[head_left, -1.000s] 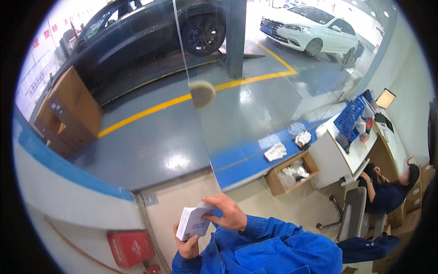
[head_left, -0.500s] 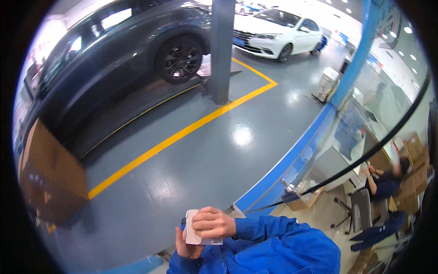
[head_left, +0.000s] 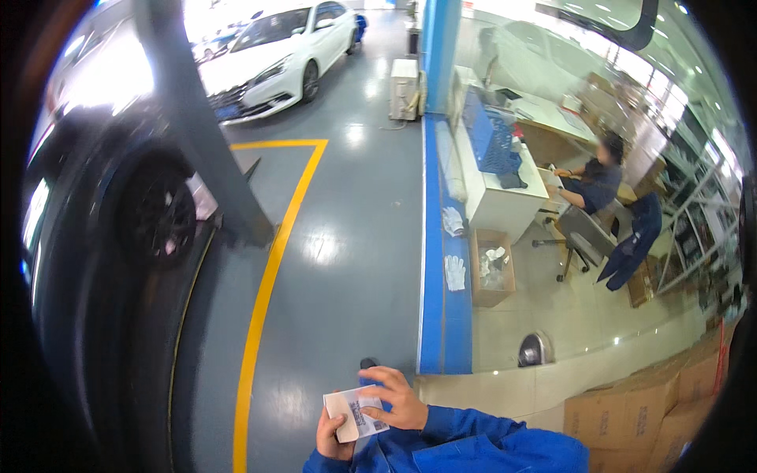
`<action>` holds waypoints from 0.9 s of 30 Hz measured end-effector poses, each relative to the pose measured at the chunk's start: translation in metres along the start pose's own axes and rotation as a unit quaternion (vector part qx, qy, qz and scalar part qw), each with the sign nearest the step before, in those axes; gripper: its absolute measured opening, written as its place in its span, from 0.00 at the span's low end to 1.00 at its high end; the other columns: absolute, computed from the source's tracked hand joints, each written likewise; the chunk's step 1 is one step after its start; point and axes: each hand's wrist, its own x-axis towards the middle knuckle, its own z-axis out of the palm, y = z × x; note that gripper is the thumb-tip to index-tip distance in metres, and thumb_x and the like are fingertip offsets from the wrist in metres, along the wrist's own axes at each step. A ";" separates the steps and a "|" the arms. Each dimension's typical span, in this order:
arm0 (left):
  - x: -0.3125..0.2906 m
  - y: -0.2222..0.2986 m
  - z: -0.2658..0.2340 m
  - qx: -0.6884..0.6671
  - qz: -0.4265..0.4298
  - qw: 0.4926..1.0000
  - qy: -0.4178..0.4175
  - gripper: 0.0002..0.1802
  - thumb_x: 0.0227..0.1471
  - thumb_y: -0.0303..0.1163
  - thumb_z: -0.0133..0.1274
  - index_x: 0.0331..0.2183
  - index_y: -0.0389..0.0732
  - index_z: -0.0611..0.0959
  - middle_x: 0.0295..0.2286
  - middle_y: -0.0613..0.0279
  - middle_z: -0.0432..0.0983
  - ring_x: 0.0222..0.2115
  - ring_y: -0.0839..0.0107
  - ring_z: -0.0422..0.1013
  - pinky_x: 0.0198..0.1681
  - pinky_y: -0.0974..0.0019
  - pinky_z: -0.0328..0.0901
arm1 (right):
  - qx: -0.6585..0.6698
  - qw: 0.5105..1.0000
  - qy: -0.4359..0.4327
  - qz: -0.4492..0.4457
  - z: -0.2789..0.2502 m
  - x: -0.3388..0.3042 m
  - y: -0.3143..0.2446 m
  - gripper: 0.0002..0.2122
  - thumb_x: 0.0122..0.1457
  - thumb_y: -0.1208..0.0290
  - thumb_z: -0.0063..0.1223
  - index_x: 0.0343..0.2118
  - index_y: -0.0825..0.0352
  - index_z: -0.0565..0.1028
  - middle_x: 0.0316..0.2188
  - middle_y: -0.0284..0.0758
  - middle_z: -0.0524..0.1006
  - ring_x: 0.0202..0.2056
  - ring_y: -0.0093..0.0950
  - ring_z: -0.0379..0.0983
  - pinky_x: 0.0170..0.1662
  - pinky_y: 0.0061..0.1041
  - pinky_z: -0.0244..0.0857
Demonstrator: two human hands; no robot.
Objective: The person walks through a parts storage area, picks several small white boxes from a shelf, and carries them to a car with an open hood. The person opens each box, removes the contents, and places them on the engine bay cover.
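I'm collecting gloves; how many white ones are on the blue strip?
2: a nearer white glove beside the cardboard box, and a farther white glove beyond it. More may be hidden underneath.

No wording can be read. Dark print stands on the small white box, too small to make out; a blurred blue licence plate sits on the white car, and faint print marks brown cardboard boxes at lower right.

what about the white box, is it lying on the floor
No, the left hand holds the white box above the floor.
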 end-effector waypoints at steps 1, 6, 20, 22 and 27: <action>0.019 0.013 0.001 0.002 0.003 1.000 -0.025 0.36 0.42 0.27 0.50 0.55 0.38 0.60 0.46 0.50 0.66 0.47 0.56 0.67 0.50 0.55 0.65 | 0.032 0.995 0.045 0.085 0.008 0.010 0.012 0.21 0.56 0.64 0.55 0.51 0.63 0.68 0.45 0.40 0.72 0.55 0.37 0.60 0.54 0.32 0.55; 0.128 0.084 0.041 0.113 0.002 0.991 -0.070 0.38 0.40 0.23 0.51 0.56 0.39 0.60 0.47 0.51 0.66 0.48 0.57 0.66 0.52 0.56 0.61 | 0.399 0.816 0.052 0.416 0.024 0.097 0.066 0.22 0.62 0.60 0.46 0.55 0.67 0.62 0.43 0.37 0.71 0.45 0.25 0.66 0.48 0.24 0.62; 0.384 0.223 0.206 0.268 0.097 0.942 -0.180 0.23 0.47 0.26 0.59 0.46 0.31 0.73 0.38 0.57 0.75 0.38 0.73 0.71 0.42 0.69 0.66 | 0.212 0.937 0.145 0.236 -0.097 0.372 0.184 0.34 0.52 0.59 0.62 0.56 0.69 0.57 0.40 0.38 0.70 0.41 0.26 0.69 0.44 0.24 0.65; 0.417 0.234 0.224 0.373 0.146 0.898 -0.182 0.24 0.45 0.27 0.61 0.45 0.33 0.75 0.36 0.57 0.76 0.38 0.72 0.72 0.40 0.69 0.67 | 0.160 0.962 0.160 0.153 -0.105 0.408 0.218 0.40 0.47 0.56 0.66 0.58 0.67 0.55 0.44 0.38 0.69 0.43 0.27 0.69 0.46 0.25 0.64; 0.520 0.296 0.287 0.616 0.277 0.705 -0.216 0.26 0.38 0.27 0.62 0.44 0.38 0.76 0.29 0.54 0.75 0.30 0.59 0.72 0.34 0.64 0.68 | -0.031 0.990 0.063 0.125 -0.170 0.522 0.268 0.34 0.38 0.57 0.71 0.49 0.66 0.69 0.41 0.37 0.74 0.42 0.33 0.71 0.47 0.28 0.62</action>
